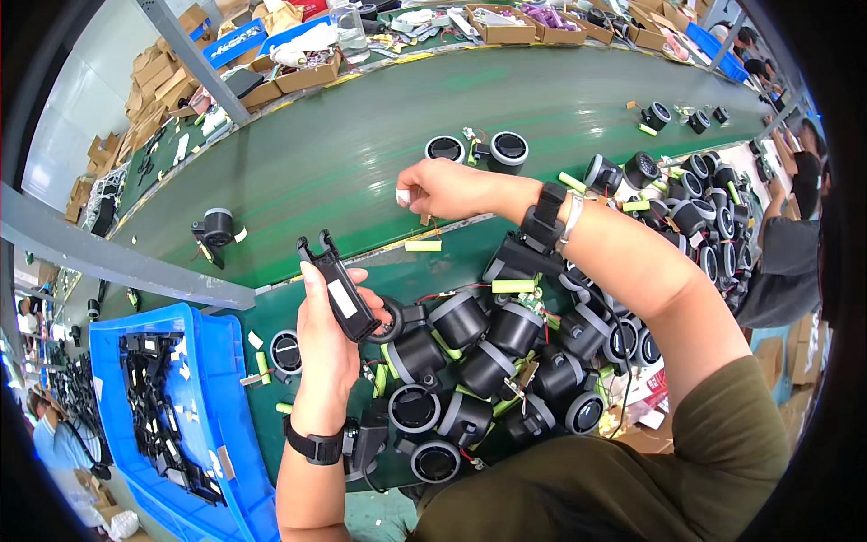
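My left hand (pixel 323 361) is closed around a long black plastic housing (pixel 331 269), held upright with two prongs at its top and a pale label on its face. Over the near edge of the conveyor, my right hand (pixel 444 191) pinches a small white piece (pixel 403 196), partly hidden by the fingers. Just beyond that hand sit two round black motor units (pixel 509 151) with grey rims. Below both hands lies a heap of similar black cylindrical units (pixel 463 319), with green battery cells (pixel 513 286), wires and small circuit boards among them.
A blue bin (pixel 200 361) of black plastic parts stands at left. The green conveyor belt (pixel 316 154) runs across, carrying a lone unit (pixel 218 226). Grey metal posts (pixel 135 262) rise at left. Cardboard boxes (pixel 501 32) line the far side. Another person (pixel 786 271) is at right beside more units.
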Action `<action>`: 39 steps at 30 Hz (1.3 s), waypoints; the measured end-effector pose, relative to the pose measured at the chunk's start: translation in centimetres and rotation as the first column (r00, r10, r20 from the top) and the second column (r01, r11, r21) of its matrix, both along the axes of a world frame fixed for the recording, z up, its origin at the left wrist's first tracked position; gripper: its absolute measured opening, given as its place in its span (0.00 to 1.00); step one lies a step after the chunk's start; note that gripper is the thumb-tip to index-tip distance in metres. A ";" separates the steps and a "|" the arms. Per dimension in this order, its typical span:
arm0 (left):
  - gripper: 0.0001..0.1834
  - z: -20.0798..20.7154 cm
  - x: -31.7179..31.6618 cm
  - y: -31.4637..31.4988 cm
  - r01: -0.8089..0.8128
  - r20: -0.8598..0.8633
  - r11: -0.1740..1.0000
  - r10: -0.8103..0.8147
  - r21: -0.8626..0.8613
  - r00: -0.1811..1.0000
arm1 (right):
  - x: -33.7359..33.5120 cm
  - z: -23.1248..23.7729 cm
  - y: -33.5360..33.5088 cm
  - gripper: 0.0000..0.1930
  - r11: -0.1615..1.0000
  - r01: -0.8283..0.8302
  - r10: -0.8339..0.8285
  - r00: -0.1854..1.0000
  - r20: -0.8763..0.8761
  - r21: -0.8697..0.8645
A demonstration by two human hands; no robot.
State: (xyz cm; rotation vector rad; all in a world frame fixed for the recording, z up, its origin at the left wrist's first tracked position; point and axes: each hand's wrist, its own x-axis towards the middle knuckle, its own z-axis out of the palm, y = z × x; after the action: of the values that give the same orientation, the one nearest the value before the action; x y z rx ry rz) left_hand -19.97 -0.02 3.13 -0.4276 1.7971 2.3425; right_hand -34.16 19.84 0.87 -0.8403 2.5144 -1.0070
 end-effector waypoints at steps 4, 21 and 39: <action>0.35 0.1 0.2 -0.5 -0.022 -0.013 0.999 0.023 0.023 1.000 | 0.9 0.1 -1.9 0.21 0.886 -0.213 0.228 0.974 0.013 0.411; 0.34 -0.7 -0.7 0.1 0.100 0.203 0.955 -0.161 0.278 0.966 | 4.9 2.5 -0.9 0.12 0.955 -0.227 0.112 0.873 -0.475 -0.191; 0.31 0.5 -1.0 3.1 0.036 0.300 0.983 -0.090 0.181 0.950 | 10.0 2.2 -1.9 0.10 0.936 -0.351 0.253 0.630 -0.734 0.021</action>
State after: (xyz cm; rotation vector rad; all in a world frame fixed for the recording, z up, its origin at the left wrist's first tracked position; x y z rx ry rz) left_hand -20.93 3.10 3.62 -0.6566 1.4323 2.2188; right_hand -24.12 17.92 3.04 -1.9750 2.7505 -0.8081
